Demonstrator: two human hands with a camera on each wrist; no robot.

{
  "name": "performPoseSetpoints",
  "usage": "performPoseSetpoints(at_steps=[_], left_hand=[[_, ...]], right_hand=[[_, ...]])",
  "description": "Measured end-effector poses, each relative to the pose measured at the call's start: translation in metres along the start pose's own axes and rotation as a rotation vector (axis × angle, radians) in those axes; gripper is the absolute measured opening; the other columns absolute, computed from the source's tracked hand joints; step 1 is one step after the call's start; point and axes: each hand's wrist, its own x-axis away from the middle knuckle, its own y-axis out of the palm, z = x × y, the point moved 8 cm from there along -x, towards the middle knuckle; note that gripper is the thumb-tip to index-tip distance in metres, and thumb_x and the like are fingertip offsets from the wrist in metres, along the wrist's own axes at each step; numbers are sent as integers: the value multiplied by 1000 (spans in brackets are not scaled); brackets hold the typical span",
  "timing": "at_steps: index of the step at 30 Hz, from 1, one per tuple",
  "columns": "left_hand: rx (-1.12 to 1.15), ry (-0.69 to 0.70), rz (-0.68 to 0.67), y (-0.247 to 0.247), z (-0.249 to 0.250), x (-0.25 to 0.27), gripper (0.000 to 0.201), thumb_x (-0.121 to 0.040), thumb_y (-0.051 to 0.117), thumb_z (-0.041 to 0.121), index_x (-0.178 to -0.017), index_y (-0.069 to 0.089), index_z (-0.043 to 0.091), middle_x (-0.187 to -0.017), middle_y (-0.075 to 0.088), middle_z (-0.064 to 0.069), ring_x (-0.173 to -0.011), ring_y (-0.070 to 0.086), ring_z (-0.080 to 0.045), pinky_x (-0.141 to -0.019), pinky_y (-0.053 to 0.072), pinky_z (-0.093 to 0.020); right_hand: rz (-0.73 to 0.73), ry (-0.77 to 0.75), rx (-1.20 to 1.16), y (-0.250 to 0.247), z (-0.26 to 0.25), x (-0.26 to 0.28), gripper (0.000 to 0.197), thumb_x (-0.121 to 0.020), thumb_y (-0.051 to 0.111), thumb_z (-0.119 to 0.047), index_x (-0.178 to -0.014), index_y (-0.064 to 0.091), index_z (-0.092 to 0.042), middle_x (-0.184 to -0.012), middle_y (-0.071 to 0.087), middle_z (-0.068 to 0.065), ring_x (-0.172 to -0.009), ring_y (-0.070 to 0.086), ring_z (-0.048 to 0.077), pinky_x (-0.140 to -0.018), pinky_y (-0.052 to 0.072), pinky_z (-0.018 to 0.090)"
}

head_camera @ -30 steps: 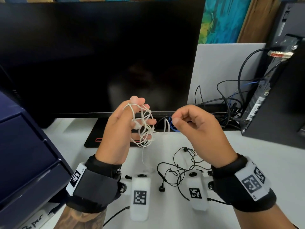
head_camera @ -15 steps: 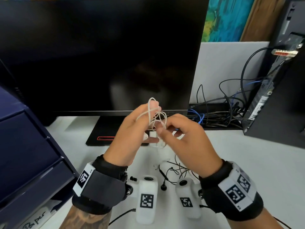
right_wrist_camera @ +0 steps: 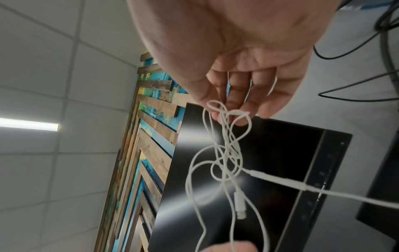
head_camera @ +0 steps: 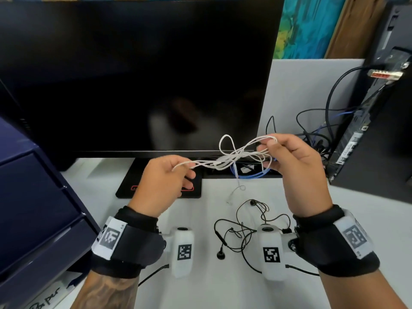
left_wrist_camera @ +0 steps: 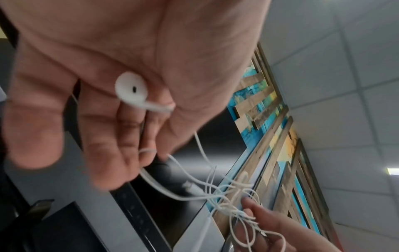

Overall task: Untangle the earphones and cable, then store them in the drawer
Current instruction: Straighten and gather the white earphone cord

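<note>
White earphones (head_camera: 231,160) tangled, stretched between hands: left hand (head_camera: 161,186) and right hand (head_camera: 296,168) both pinching strands.

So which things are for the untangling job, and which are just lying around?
For the job:
white earphones, held by left hand and right hand
black earphones on the desk
blue drawer unit

Lying about:
monitor
computer tower
blue cable

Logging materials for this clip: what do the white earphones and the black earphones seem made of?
White earphones: apparently smooth rubbery cord, glossy hard-plastic bud by its sheen. Black earphones on the table: thin matte cord, probably rubber-coated; buds too small to judge.
</note>
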Motion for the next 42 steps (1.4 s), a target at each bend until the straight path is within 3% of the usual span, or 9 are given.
performPoseSetpoints(at_steps=[6,9,13,17,21,25,30,38,42], left_hand=[[-161,95,-337,28,5,11,78,-73,86,44,-141,48,43,-130,56,21,-114,61,1,-94,52,-27],[47,164,-366,35,24,20,75,-73,83,53,-140,51,39,-133,60,21,-123,58,-2,-93,54,-32],[100,283,-459,46,46,34,40,-88,75,18,-127,66,20,-118,73,2,-111,68,-13,-88,54,-25],[48,364,-215,27,43,22,6,-92,72,14,-93,78,16,-92,78,1,-90,73,-17,-86,55,-34],[220,322,-140,16,43,18,11,-97,62,11,-88,68,9,-87,76,-5,-91,72,-23,-91,55,-35],[485,193,-200,24,38,17,10,-92,62,18,-84,64,13,-61,48,1,-59,50,-16,-66,46,-25],[99,286,-183,28,38,20,14,-92,68,2,-84,68,13,-61,56,-6,-58,50,-13,-55,45,-19],[291,230,12,7,30,11,5,-96,61,3,-99,65,6,-56,54,13,-45,50,-5,-71,56,-48],[355,213,32,5,26,8,7,-94,65,5,-93,66,12,-57,50,9,-45,42,-6,-50,44,-27]], right_hand=[[-129,-73,136,22,-3,10,14,-99,63,-16,-101,77,-21,-76,71,-6,-68,62,1,-64,48,14],[-242,-57,126,41,-3,18,16,-99,63,-12,-105,77,-14,-82,74,-1,-74,67,5,-67,50,16],[-310,-94,145,53,-9,26,16,-98,64,-10,-103,78,-18,-91,77,-5,-91,72,18,-85,58,36],[-307,-106,133,51,-14,27,14,-97,66,-10,-103,77,-17,-85,75,-4,-84,71,15,-83,58,35],[-352,-82,145,54,-12,28,19,-92,72,-8,-105,72,-22,-76,63,8,-78,63,18,-77,52,20],[-312,-82,238,52,-8,26,16,-91,72,-10,-97,70,-25,-76,62,-1,-71,57,7,-69,47,16],[-65,-84,55,26,-11,15,14,-91,69,-3,-97,69,-16,-80,67,9,-74,68,18,-71,57,31],[-80,-89,202,28,-6,15,35,-84,67,9,-104,61,-19,-76,53,-6,-63,49,3,-62,45,16],[-9,-73,128,21,0,12,15,-94,65,-2,-102,64,-15,-83,61,-4,-64,57,6,-69,54,21]])
